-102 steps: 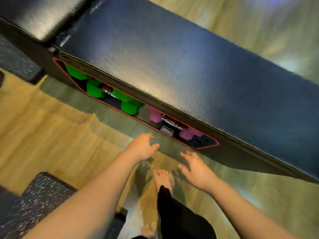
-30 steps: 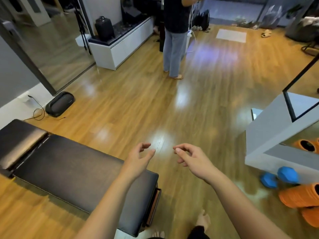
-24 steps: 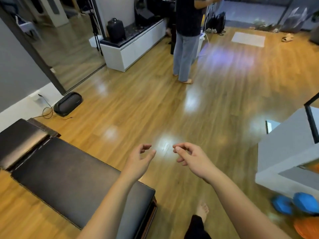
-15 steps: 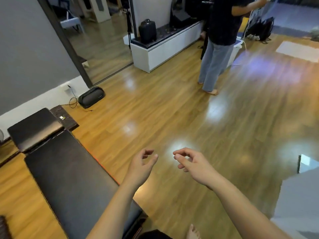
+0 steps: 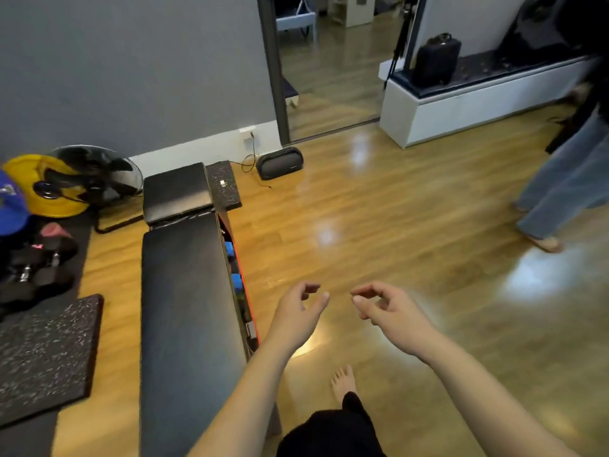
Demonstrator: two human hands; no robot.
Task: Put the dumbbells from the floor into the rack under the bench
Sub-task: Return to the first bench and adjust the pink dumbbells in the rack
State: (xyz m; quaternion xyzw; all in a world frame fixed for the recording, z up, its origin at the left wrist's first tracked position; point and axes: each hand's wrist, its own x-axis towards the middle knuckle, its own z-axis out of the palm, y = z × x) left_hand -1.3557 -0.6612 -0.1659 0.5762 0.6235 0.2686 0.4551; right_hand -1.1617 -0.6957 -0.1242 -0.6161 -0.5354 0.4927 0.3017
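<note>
Above the bare floor (image 5: 412,225) beside the desk (image 5: 188,308), both grips hung with nothing in them: the left hand (image 5: 298,313) and right hand (image 5: 392,311) each had fingers loosely curled, thumb and forefinger apart, palms turned toward each other. Neither touched anything. Blue dumbbells (image 5: 235,280) already sat in the rack (image 5: 245,311) under the desk, showing along its red-edged side just left of the left hand; that rack's long axis ran away from the person, toward the wall. Black dumbbells (image 5: 36,272) lay on a dark mat (image 5: 82,232) well apart, across the desk on its far left side. If those were next, the left hand was the nearer one, and the reach would have to cross or go round the desk. No loose dumbbell showed on the floor near the hands.
</note>
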